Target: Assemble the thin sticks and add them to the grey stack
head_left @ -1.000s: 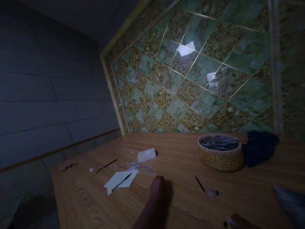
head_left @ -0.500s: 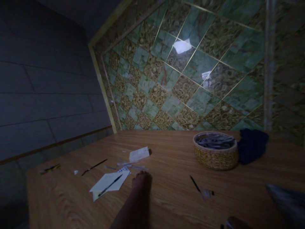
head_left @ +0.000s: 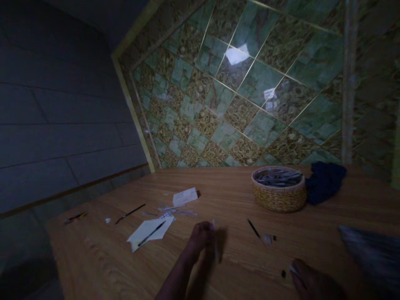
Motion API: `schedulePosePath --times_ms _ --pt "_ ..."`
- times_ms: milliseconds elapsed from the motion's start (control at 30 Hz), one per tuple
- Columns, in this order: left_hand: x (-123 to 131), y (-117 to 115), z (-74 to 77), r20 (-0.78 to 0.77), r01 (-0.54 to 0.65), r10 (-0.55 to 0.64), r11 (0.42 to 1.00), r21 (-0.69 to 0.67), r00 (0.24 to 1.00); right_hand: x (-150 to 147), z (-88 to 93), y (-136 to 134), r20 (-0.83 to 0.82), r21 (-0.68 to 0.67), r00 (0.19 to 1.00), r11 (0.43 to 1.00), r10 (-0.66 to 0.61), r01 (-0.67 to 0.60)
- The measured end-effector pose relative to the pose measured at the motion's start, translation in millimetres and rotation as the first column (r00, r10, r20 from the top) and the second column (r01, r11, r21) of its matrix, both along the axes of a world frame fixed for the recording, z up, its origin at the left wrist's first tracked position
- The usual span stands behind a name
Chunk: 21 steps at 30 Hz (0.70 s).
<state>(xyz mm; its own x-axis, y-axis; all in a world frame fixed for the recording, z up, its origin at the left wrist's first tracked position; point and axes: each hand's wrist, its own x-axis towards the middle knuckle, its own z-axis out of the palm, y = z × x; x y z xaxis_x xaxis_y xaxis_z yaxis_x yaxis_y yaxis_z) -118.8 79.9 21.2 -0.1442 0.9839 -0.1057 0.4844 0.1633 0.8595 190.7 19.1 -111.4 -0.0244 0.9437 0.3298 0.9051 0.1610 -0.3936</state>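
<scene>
My left hand (head_left: 201, 237) is raised over the middle of the table, its fingers pinching a thin, clear plastic stick (head_left: 215, 241) that looks like a pen barrel and stands nearly upright. At the lower right, my right hand (head_left: 315, 281) is closed, with a small whitish piece (head_left: 294, 271) showing at its fingertips; its kind is too blurred to tell. Just left of that hand lies a small black piece (head_left: 283, 273). A thin dark refill-like stick (head_left: 253, 228) and a small clear piece (head_left: 268, 238) rest between the hands.
A wicker basket (head_left: 279, 200) full of slender sticks stands at the back right beside dark blue cloth (head_left: 325, 183). Left lie papers (head_left: 148, 229) with a pen (head_left: 151, 234), clear strips (head_left: 178, 210), a white box (head_left: 185, 196) and a dark stick (head_left: 130, 213). A shiny bag (head_left: 371, 254) sits right.
My left hand has moved from beside the clear strips toward the right and nearer, now with a clear stick in it. My right hand has come further into view at the lower right.
</scene>
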Motion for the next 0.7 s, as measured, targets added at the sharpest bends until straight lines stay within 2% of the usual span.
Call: schedulePosePath --times_ms 100,233,400,467,500,567,633,700 --pt "30.8 -25.5 -8.1 0.331 -0.001 0.012 1.0 -0.032 0.944 -5.0 24.8 -9.4 0.119 -0.116 0.993 0.993 0.001 0.013" --pt "62.1 -46.4 -16.4 0.644 -0.042 0.103 0.993 -0.11 0.758 -8.5 46.2 -16.3 0.175 -0.137 0.985 0.99 0.014 0.01" --pt "91.9 -57.6 -21.4 0.818 -0.071 0.192 0.981 -0.183 0.542 -2.3 42.0 -12.1 0.108 -0.094 0.994 0.995 -0.011 0.021" --pt "101.3 -61.5 -23.3 0.854 -0.053 0.184 0.982 -0.181 0.486 -0.2 39.5 -8.1 -0.016 -0.071 1.0 0.997 -0.005 0.004" --pt "105.0 -63.4 -24.3 0.87 -0.045 0.18 0.983 -0.18 0.459 0.1 39.5 -6.3 -0.128 -0.047 0.992 0.999 0.016 -0.023" --pt "109.7 -66.7 -26.5 0.897 -0.029 0.173 0.984 -0.176 0.408 -0.8 42.2 -3.8 -0.424 -0.011 0.903 0.996 0.071 -0.084" --pt "111.4 -69.6 -29.0 0.909 -0.009 0.162 0.985 -0.172 0.385 -2.9 48.0 -3.9 -0.695 -0.054 0.717 0.989 0.061 -0.136" --pt "111.4 -72.3 -31.7 0.899 0.027 0.127 0.988 -0.152 0.418 -5.2 55.0 -6.3 -0.845 -0.114 0.534 0.969 0.021 -0.219"
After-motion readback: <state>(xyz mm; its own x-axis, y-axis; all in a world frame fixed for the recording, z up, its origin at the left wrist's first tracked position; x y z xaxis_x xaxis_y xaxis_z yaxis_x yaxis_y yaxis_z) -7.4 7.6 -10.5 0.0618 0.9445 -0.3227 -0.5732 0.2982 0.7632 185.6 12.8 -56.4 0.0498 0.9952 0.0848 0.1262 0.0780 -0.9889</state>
